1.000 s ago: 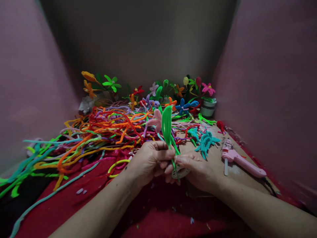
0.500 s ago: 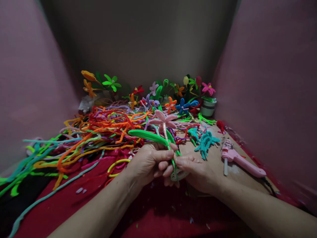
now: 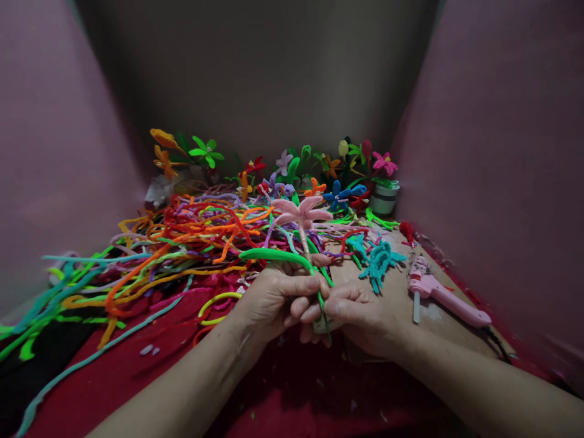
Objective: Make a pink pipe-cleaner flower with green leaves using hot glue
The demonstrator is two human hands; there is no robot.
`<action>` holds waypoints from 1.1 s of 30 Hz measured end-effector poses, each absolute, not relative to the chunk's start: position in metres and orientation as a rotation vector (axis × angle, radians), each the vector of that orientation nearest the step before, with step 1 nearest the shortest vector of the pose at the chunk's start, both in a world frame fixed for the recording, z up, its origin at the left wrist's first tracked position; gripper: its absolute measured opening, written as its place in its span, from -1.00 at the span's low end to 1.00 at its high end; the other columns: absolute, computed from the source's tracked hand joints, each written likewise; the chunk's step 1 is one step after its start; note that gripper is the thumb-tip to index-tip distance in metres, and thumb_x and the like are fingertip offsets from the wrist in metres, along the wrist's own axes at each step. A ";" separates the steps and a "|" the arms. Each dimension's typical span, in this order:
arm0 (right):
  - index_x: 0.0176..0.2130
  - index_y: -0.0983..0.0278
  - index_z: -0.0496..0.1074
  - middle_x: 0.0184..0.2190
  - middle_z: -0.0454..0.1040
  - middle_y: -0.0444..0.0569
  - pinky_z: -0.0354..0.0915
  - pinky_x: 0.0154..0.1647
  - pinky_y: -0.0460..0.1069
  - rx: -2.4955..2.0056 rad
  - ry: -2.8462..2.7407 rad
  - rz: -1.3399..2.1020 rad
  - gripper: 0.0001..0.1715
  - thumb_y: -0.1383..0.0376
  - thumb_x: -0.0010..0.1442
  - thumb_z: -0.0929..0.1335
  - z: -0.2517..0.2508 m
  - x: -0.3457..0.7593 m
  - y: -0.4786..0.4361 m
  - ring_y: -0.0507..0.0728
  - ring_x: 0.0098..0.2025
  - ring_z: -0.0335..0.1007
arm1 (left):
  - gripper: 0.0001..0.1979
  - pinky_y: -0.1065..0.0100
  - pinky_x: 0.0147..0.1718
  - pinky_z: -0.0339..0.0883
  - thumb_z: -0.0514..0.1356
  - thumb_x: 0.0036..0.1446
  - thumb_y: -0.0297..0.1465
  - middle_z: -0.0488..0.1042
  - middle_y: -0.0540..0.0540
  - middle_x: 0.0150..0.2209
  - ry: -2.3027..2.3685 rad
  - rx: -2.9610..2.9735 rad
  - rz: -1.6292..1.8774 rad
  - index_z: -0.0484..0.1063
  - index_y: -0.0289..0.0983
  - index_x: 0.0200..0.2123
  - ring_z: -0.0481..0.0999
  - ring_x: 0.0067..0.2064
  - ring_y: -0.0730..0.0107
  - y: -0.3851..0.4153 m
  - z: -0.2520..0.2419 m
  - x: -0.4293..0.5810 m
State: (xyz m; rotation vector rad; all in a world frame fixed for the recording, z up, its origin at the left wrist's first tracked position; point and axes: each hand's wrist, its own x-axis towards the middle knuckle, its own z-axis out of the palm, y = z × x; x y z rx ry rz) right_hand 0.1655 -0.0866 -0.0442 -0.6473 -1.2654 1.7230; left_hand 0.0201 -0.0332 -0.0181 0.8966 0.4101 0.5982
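Note:
A pink pipe-cleaner flower [image 3: 301, 212] with a pale wrapped neck and long green leaves [image 3: 276, 255] stands upright before me, leaning a little left. My left hand [image 3: 278, 298] is closed around its green stem, with the thumb pressed on it just below the leaves. Lower down, my right hand [image 3: 360, 313] pinches at the same stem between thumb and fingers. Under the fingers shows part of a pale round thing [image 3: 325, 326], perhaps a roll of tape, mostly hidden. The stem's thin end pokes out below the hands.
Loose, colourful pipe cleaners [image 3: 182, 237] lie heaped at left and centre. Finished pipe-cleaner flowers [image 3: 337, 196] stand along the back by a small pot [image 3: 384, 198]. On a brown board [image 3: 438, 340] at right lie a pink glue gun [image 3: 449, 298] and turquoise pipe-cleaner pieces [image 3: 381, 261].
The flower has tipped and turned, so its petals spread flatter and the left leaf sits slightly lower. Both hands keep their places on the stem, with small finger shifts.

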 end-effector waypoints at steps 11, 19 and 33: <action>-0.45 0.35 0.54 -0.53 0.50 -0.02 0.16 -0.52 -0.11 -0.924 -1.277 1.431 -0.77 0.25 0.08 0.35 -0.050 0.165 -0.086 0.01 -0.49 0.33 | -0.82 0.52 -0.76 0.15 0.30 -0.14 -0.42 0.21 0.13 -0.77 0.583 0.989 0.679 0.32 -0.34 -0.53 0.26 -0.75 0.56 -0.039 -0.010 0.022; -0.36 0.37 0.51 -0.51 0.45 0.02 0.22 -0.55 -0.12 -0.716 -1.201 1.626 -0.53 0.13 0.22 0.18 -0.044 0.161 -0.085 0.04 -0.45 0.35 | -0.81 0.49 -0.73 0.18 0.20 0.00 -0.37 0.17 0.12 -0.81 0.469 0.968 0.608 0.31 -0.35 -0.55 0.24 -0.76 0.55 -0.034 -0.012 0.019; -0.37 0.36 0.55 -0.41 0.53 0.05 0.08 -0.58 -0.15 -0.701 -1.235 1.722 -0.76 0.23 0.03 0.38 -0.039 0.162 -0.088 0.01 -0.46 0.34 | -0.84 0.43 -0.78 0.26 0.15 0.03 -0.39 0.11 0.13 -0.86 0.344 0.922 0.537 0.41 -0.40 -0.45 0.17 -0.80 0.54 -0.037 -0.010 0.019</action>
